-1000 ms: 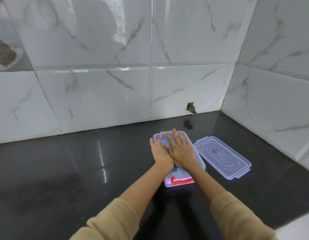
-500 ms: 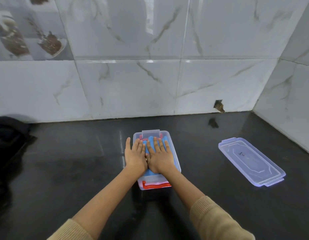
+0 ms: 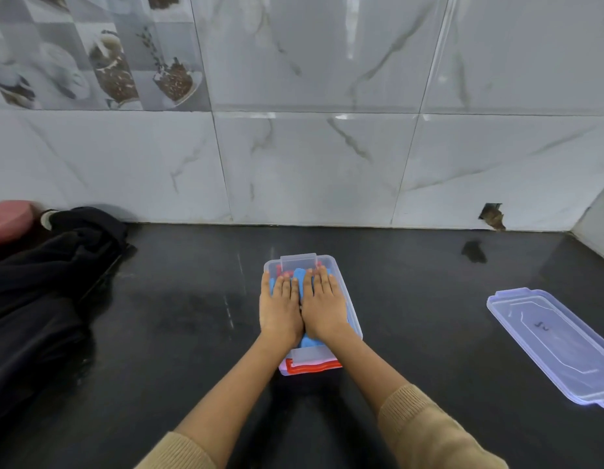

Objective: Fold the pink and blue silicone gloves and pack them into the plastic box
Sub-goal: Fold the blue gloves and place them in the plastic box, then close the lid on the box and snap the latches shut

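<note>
1. The plastic box [image 3: 341,275] stands uncovered on the black countertop [image 3: 178,326], near the middle of the view and well short of the tiled wall [image 3: 310,164].
2. The blue glove [image 3: 299,279] lies inside the box on top; the pink glove [image 3: 312,367] shows beneath it through the near end wall, with a further strip visible at the far end.
3. The left hand [image 3: 279,311] lies flat, palm down, fingers extended, pressing on the blue glove; it grasps nothing.
4. The right hand [image 3: 324,308] lies flat beside it in the same manner, thumbs touching; it likewise grasps nothing.
5. The lid [image 3: 558,346] lies on the countertop well apart to the right.
6. A dark cloth [image 3: 46,282] is heaped at the left edge.
</note>
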